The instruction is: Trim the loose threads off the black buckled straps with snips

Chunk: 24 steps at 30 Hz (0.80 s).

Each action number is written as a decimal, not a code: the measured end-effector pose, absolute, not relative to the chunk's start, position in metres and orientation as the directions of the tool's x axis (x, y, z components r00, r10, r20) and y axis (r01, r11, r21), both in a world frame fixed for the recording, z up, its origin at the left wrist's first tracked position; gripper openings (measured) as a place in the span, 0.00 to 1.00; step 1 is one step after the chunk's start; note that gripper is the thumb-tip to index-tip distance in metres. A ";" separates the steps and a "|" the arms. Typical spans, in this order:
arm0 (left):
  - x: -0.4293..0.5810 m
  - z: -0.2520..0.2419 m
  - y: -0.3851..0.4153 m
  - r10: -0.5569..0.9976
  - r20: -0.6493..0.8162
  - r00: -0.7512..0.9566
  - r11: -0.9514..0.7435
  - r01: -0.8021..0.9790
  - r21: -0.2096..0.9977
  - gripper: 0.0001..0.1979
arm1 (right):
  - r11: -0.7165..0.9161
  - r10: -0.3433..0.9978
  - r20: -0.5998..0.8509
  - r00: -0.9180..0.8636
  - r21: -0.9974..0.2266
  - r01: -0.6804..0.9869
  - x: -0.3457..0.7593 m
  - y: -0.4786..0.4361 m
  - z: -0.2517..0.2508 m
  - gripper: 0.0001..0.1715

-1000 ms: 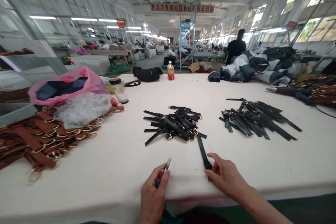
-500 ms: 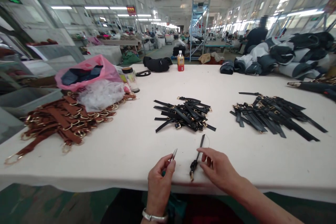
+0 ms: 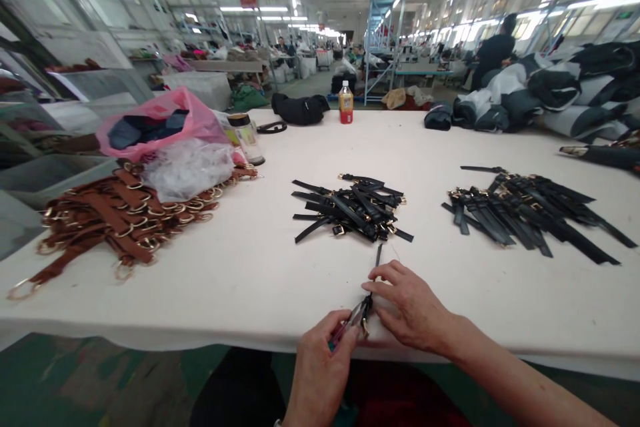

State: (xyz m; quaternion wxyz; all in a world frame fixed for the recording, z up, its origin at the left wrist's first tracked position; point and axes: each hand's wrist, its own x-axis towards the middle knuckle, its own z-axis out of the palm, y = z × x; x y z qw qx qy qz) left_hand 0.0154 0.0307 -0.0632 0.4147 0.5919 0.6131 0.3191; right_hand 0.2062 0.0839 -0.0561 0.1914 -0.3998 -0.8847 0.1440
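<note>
My left hand [image 3: 323,357] is closed around small thread snips [image 3: 357,313] with pointed metal blades and a coloured handle. The blades reach the knotted lower part of a black strap [image 3: 379,257] near the table's front edge; whether they touch it I cannot tell. My right hand [image 3: 417,307] pinches that strap from the right, its fingers partly covering it. A gold buckle [image 3: 365,329] shows at the strap's near end, and a thin loose thread [image 3: 396,252] curves beside its far end. Just beyond lies a pile of black buckled straps [image 3: 355,207].
More black straps [image 3: 525,210] lie at right, brown straps with gold rings [image 3: 107,213] at left. Behind these are a pink bag [image 3: 150,121], clear plastic [image 3: 187,170], a jar [image 3: 245,137], a bottle [image 3: 346,107] and rolled bundles [image 3: 520,97]. A person [image 3: 495,50] stands beyond.
My left hand has moved right, bringing the snips to the strap. My right hand still holds the strap and has shifted slightly up and left. The view has tilted down a little.
</note>
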 end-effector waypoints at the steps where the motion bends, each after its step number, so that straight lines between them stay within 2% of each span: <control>1: 0.016 -0.064 0.029 0.989 -0.140 0.047 0.102 0.463 0.880 0.09 | 0.653 0.749 0.219 -0.625 -0.402 0.642 0.206 0.086 -0.055 0.20; 5: 0.015 -0.066 0.026 0.985 -0.163 0.053 0.119 0.474 0.873 0.09 | 0.657 0.740 0.221 -0.636 -0.441 0.611 0.209 0.091 -0.061 0.06; 11: 0.017 -0.069 0.022 0.984 -0.153 0.088 0.091 0.485 0.870 0.10 | 0.593 0.777 0.246 -0.580 -0.595 0.542 0.221 0.083 -0.075 0.09; 19: 0.019 -0.066 0.013 0.968 -0.123 0.217 -0.022 0.566 0.824 0.10 | 0.683 0.716 0.322 -0.619 -0.502 0.530 0.231 0.071 -0.074 0.10; 24: 0.023 -0.060 0.016 0.967 -0.082 0.239 -0.110 0.690 0.715 0.11 | 0.664 0.723 0.301 -0.622 -0.550 0.506 0.230 0.072 -0.074 0.09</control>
